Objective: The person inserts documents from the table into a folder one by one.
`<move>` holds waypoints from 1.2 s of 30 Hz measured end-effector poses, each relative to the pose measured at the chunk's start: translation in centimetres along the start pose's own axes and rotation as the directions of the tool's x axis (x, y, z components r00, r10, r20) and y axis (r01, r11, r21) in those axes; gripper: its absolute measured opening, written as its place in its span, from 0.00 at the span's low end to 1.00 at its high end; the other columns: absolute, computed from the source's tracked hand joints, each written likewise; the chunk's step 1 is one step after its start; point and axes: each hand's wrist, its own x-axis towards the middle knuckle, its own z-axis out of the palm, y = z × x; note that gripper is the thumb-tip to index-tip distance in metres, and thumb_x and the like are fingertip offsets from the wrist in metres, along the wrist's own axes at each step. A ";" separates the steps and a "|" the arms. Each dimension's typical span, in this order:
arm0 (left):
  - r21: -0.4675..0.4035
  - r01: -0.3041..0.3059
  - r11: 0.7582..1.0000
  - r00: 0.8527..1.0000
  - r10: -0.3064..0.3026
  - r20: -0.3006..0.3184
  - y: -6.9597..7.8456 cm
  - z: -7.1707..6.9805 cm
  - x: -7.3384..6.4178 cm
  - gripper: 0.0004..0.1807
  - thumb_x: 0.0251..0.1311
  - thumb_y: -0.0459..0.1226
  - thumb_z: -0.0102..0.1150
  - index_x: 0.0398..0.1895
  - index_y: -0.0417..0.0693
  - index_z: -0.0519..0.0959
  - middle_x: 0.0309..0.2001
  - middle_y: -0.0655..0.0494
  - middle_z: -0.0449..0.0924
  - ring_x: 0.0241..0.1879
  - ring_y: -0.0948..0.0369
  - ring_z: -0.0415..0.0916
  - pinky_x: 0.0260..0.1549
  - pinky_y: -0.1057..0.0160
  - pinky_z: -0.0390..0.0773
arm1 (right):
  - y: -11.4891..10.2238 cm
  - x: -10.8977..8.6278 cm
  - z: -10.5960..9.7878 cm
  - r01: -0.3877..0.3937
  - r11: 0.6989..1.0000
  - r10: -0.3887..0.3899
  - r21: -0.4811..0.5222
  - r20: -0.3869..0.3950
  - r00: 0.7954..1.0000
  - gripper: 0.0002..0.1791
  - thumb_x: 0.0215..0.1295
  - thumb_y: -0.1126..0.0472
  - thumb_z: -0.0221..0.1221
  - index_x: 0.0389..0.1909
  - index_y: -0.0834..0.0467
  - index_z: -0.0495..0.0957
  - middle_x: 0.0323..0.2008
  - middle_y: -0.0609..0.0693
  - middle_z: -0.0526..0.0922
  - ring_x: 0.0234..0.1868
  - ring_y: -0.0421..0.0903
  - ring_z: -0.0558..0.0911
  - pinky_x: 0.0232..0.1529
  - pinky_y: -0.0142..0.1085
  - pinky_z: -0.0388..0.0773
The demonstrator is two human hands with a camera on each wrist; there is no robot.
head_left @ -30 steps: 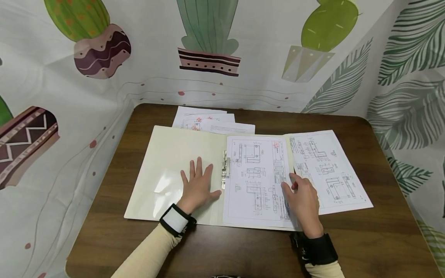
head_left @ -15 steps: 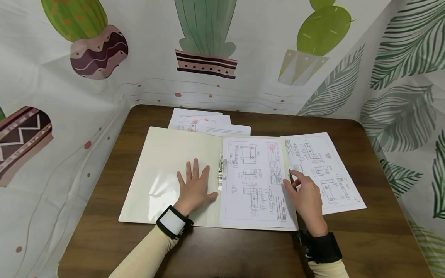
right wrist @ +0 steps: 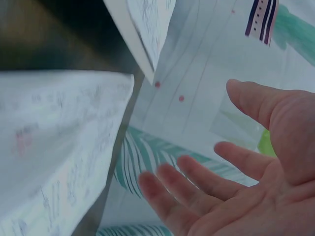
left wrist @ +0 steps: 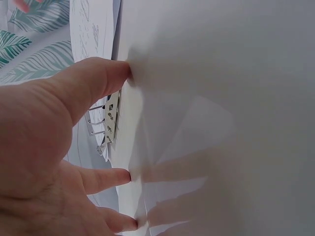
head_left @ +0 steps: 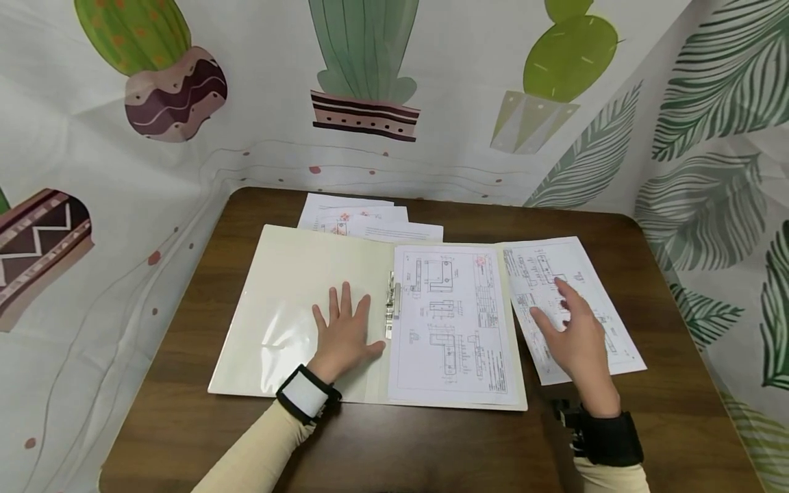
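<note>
An off-white folder (head_left: 296,274) lies spread on the table, with a metal ring clip (head_left: 390,315) along its spine. On its right half is a sheet of technical drawings (head_left: 468,356) with a small red stamp. My left hand (head_left: 345,339) rests with spread fingers on the folder's left cover; in the left wrist view the fingertips (left wrist: 125,175) touch its glossy surface. Over a loose drawing sheet (head_left: 542,349) to the right of the folder hovers my right hand (head_left: 576,342), holding nothing. The right wrist view shows its fingers relaxed and apart from the paper.
Several papers (head_left: 370,212) stick out from behind the folder at the back of the brown wooden table (head_left: 431,445). A printed cloth (head_left: 259,89) with cacti and leaves hangs behind and beside the table.
My right hand has left the folder's right edge and moved right, over the loose sheet. That sheet now lies just apart from the folder's lower right edge. My left hand stays put.
</note>
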 end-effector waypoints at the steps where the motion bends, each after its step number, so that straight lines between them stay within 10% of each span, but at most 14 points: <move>1: 0.002 0.000 1.000 1.000 0.000 -0.001 0.0 0.0 0.0 0.53 0.53 0.52 0.76 0.78 0.41 0.61 0.81 0.32 0.35 0.79 0.34 0.26 0.68 0.24 0.30 | 0.2 0.2 -0.3 -0.002 1.000 0.002 -0.003 -0.009 1.000 0.39 0.71 0.58 0.64 0.77 0.65 0.59 0.71 0.73 0.66 0.65 0.74 0.71 0.54 0.67 0.73; 36: -0.007 -0.002 1.000 1.000 0.001 -0.023 -0.2 0.4 0.0 0.53 0.52 0.52 0.77 0.78 0.41 0.62 0.81 0.32 0.36 0.79 0.34 0.27 0.68 0.24 0.29 | 9.5 6.2 -2.1 -0.186 0.981 0.186 -0.058 0.002 0.982 0.46 0.74 0.58 0.59 0.81 0.66 0.43 0.78 0.73 0.48 0.76 0.74 0.51 0.70 0.69 0.53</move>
